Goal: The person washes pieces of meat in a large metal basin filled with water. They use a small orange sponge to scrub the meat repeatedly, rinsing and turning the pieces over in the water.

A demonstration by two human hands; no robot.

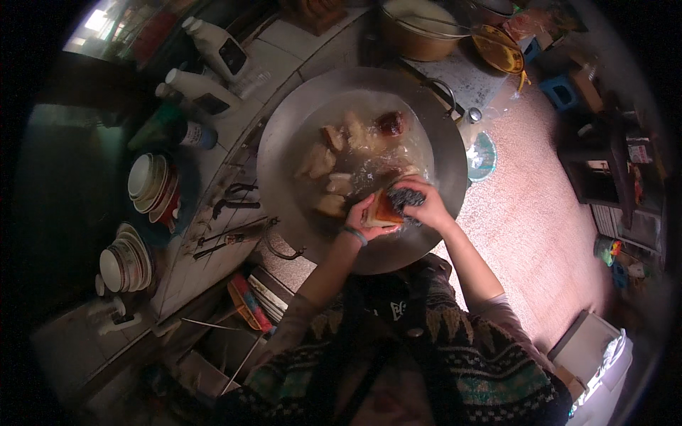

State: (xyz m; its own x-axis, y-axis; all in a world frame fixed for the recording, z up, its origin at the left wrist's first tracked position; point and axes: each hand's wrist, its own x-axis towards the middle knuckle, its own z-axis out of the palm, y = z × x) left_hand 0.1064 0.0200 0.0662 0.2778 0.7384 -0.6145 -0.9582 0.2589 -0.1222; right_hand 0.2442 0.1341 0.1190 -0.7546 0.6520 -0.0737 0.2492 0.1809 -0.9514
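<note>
Before me is a large metal wok [282,160] with cloudy water [373,154] in it. My left hand [367,221] holds a block of meat with browned skin [384,210] over the wok's near side. Pressed to that skin is a dark steel wool scourer [407,202], gripped in my right hand [426,205]. Several other pieces of pale meat lie partly under water, among them a chunk [317,160] at the left and one [330,205] near my left hand. A browned piece [391,122] rests towards the far side.
A tiled counter [277,53] runs along the left with white bottles [218,48] and stacked bowls [152,181]. Tongs [234,239] hang by the wok's left handle [282,242]. Beyond the wok stands a big pot [421,32]. A teal basin [482,157] sits at its right.
</note>
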